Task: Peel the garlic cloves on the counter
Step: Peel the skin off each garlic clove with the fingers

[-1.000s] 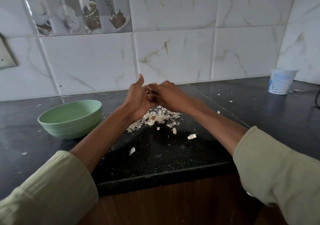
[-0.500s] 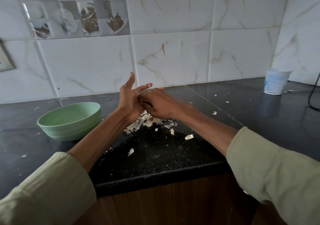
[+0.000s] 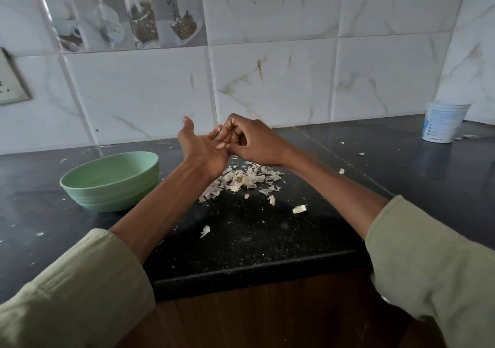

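Garlic clove pinched in right hand fingers; left hand fingers released; one bowl.

The dark speckled stone counter lies bare along its near edge. A pale green ribbed bowl blocks the left side. A heap of papery white garlic skins covers the middle, with loose scraps nearer. A white plastic tub stands far right against the white marbled tile wall, well apart from the heap.
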